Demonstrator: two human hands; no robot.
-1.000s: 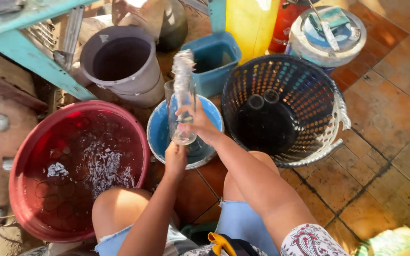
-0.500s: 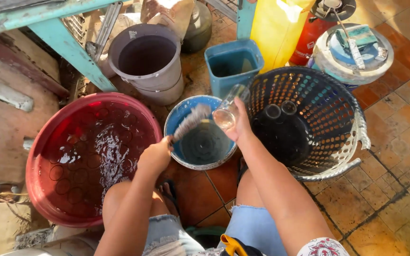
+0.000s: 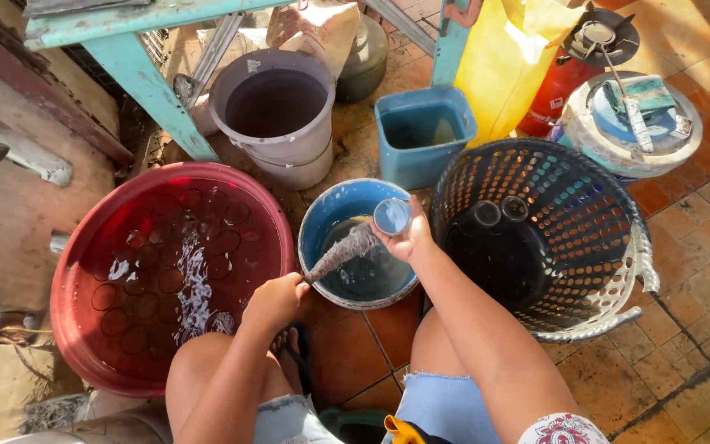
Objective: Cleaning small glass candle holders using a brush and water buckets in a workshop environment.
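The right hand [image 3: 408,238] is closed around a clear glass [image 3: 391,217], tipped so its mouth faces up toward the camera, above the far-right rim of a small blue basin [image 3: 322,218] of dark water; the left hand [image 3: 273,302] is clenched on the handle end of a soapy bottle brush [image 3: 340,253], whose bristled head lies across the basin toward the glass without being inside it. Wet, soapy glass in a one-handed grip looks likely to slip, and a drop from here would meet either the basin rim or the hard floor tiles [image 3: 684,353] and could break (bare knees and a foot [image 3: 285,341] sit right beside that spot). Pushing the brush in at an angle could also lever the glass out of the fingers. Just right of the basin stands a dark perforated laundry-style basket [image 3: 610,205] with two glasses lying on its bottom; knocking another against them could chip one. At the left, a big red tub [image 3: 71,271] holds water with many submerged glasses. Beyond, on the tiled floor, stand a grey bucket [image 3: 289,156], a square blue tub [image 3: 396,160], a yellow sack [image 3: 503,74], a red gas cylinder [image 3: 556,86] and a turquoise painted frame [image 3: 145,82], all in strong sunlight.
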